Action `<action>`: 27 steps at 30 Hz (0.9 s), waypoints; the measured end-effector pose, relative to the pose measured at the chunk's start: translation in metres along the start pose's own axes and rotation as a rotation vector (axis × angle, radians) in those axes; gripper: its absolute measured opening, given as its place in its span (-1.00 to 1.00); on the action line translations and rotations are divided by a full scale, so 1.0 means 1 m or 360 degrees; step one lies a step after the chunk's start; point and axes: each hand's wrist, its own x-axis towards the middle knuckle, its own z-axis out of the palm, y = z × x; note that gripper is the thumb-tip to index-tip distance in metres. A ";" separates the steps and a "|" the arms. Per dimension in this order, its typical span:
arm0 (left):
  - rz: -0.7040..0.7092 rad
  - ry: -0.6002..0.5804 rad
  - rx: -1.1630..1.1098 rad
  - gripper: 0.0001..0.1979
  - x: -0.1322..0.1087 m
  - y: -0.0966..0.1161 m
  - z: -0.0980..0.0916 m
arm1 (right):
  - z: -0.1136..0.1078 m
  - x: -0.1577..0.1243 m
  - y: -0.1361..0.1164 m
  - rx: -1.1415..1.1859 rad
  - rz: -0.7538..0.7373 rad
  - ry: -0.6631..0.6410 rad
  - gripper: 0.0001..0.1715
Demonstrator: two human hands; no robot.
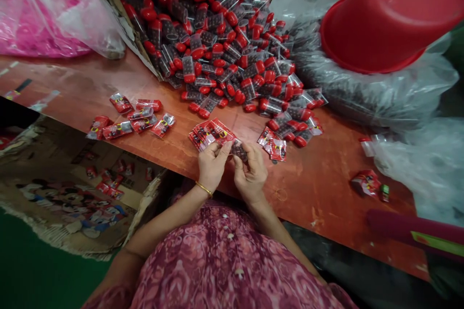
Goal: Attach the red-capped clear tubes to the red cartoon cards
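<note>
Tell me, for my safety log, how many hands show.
2: the left hand and right hand, together at the table's near edge, the left with a gold bangle. None hidden.

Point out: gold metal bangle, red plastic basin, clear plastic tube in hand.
Gold metal bangle [204, 189], head view, on the band's outer side.
Red plastic basin [393, 14], head view, on its outer wall.
Clear plastic tube [239, 150], head view, on its dark-filled body.

Dim, even indoor light; faint shadows; glare on clear plastic sheeting [424, 169]; edges stretched, slightly soft.
</note>
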 end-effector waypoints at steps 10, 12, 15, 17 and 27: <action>-0.0145 -0.0274 0.0044 -0.57 0.015 0.012 -0.012 | -0.001 -0.010 0.006 0.0194 0.0276 -0.0081 -0.55; -0.0118 -0.0241 0.0112 -0.59 0.015 0.011 -0.013 | -0.003 -0.005 0.002 0.0048 0.0107 -0.0047 -0.56; -0.0024 -0.0133 0.0187 -0.63 0.012 0.006 -0.013 | -0.004 0.000 -0.003 -0.0110 -0.0055 0.0003 -0.55; 0.0023 -0.0087 0.0227 -0.65 0.010 0.002 -0.014 | -0.003 0.000 -0.002 -0.0093 -0.0052 -0.0008 -0.56; -0.0005 -0.0072 0.0135 -0.62 0.031 0.020 -0.023 | -0.009 -0.011 0.035 -0.0175 0.0068 -0.0175 -0.66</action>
